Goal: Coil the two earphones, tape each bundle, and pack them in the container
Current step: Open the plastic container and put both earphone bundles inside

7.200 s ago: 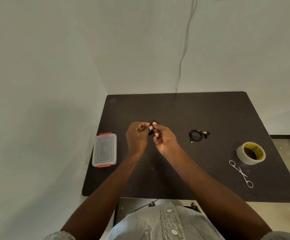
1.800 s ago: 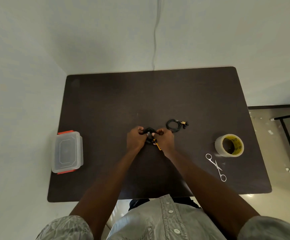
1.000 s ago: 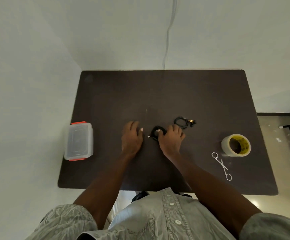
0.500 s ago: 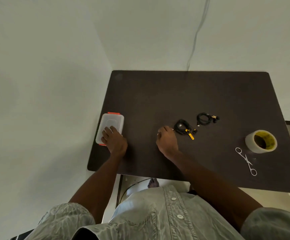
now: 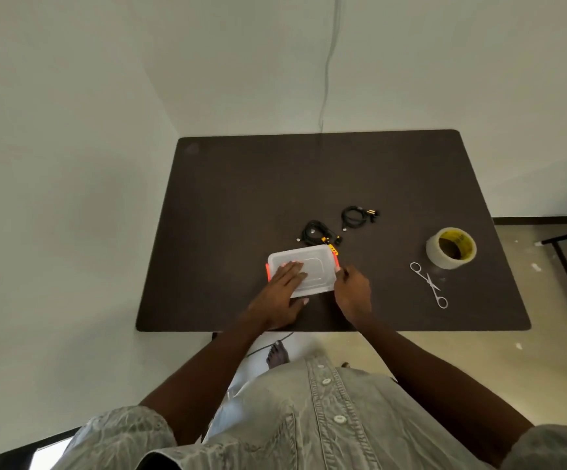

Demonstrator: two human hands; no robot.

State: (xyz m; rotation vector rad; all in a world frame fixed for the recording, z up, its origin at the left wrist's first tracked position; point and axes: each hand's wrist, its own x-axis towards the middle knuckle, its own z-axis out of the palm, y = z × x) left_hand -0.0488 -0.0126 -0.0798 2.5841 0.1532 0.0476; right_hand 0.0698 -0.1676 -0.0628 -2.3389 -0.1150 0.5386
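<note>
- The left hand (image 5: pixel 280 293) lies flat, fingers straight, on the lid of the container (image 5: pixel 312 266), near the table's (image 5: pixel 241 184) front edge.
- The right hand (image 5: pixel 351 291) is at the container's right orange clip; its grip cannot be made out.
- Two coiled earphones, the nearer bundle (image 5: pixel 316 230) and the farther bundle (image 5: pixel 355 217), lie just behind the container.
- A tape roll (image 5: pixel 451 247) and scissors (image 5: pixel 429 283) sit toward the right edge.

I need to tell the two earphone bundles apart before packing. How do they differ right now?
The near bundle lies just beyond the container, nearly touching it; the far bundle lies apart, farther back and to the right. The near bundle shows a yellow strip beside the container's corner; the far bundle shows only small gold tips at its right end. Both are black, coiled, on the table, and in neither hand.
</note>
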